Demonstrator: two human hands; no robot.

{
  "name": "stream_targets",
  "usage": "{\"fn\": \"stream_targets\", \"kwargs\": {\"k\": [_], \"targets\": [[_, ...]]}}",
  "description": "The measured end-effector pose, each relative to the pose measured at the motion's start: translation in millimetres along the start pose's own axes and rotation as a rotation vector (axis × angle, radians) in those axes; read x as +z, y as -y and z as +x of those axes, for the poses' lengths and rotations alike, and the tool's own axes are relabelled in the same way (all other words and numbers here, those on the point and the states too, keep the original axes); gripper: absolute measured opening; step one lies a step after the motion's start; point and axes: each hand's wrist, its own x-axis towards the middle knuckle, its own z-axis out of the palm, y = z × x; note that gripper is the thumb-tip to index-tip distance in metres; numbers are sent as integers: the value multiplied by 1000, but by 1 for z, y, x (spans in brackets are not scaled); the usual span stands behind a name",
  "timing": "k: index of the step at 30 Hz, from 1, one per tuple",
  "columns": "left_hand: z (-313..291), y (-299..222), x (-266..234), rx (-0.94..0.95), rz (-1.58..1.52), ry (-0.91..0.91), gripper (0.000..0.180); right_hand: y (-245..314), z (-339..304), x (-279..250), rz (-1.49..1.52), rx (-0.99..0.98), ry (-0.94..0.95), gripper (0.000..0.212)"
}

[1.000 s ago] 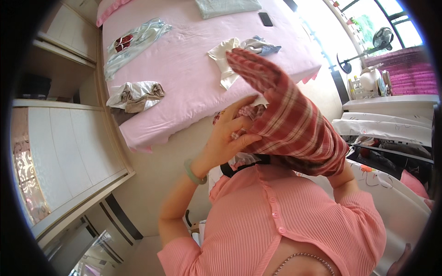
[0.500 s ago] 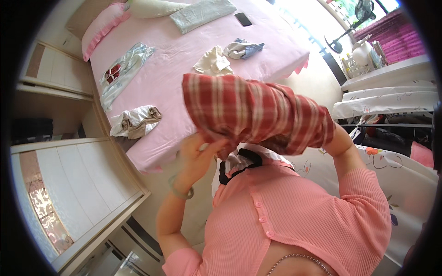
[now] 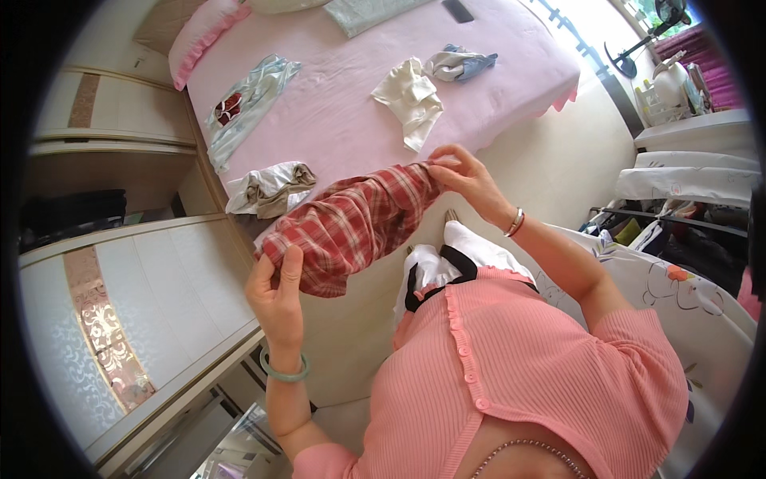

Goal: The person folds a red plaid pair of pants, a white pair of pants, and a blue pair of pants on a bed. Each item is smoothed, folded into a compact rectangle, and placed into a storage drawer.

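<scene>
Head view: I see both hands holding one garment stretched between them, over the near edge of the bed.
Garment: red plaid shirt (image 3: pixel 351 227), bunched and creased, running diagonally from lower left up to the right, held in the air above the bed corner and the floor beside it.
Left hand (image 3: pixel 278 295): closed on the lower left end of the shirt, fingers wrapped over the fabric, thumb on top. Green bangle (image 3: pixel 284 372) on that wrist.
Right hand (image 3: pixel 467 177): pinching the upper right end of the shirt, fingertips curled on the cloth. Metal bracelet (image 3: pixel 515 223) on that wrist.
Bed (image 3: pixel 343 128): pink sheet, fills the upper middle of my feed.
On bed, near: beige and white crumpled garment (image 3: pixel 271 188), just beside the shirt's upper edge; I can't tell if they touch.
On bed, middle: cream garment (image 3: pixel 411 100), above the right hand, apart from it.
On bed, far: grey-blue garment (image 3: pixel 461 64) beside the cream one; pale green garment with red patch (image 3: pixel 243 108) to the left.
Left of frame: white wardrobe (image 3: pixel 128 303) with patterned panels.
Right of frame: white printed surface (image 3: pixel 686 291), partly behind the right forearm.
</scene>
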Motion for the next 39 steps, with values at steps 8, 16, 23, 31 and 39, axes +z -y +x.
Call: {"fn": "stream_targets", "kwargs": {"k": [8, 16, 23, 31, 39], "targets": [[-10, -13, -12, 90, 71, -92, 17, 17, 20, 54, -683, -423, -15, 28], [-21, 2, -31, -24, -83, -239, 20, 19, 26, 41, -588, -255, -52, 21], [-7, 35, -58, -217, -440, -175, 27, 49, 21, 4, 260, 83, -124, 24], [16, 10, -38, -153, -428, -90, 29, 123, 5, 7, 167, -97, -23, 29], [35, 14, -37, -140, -505, -30, 26, 139, 4, -29, 80, 24, 112, 31]]}}
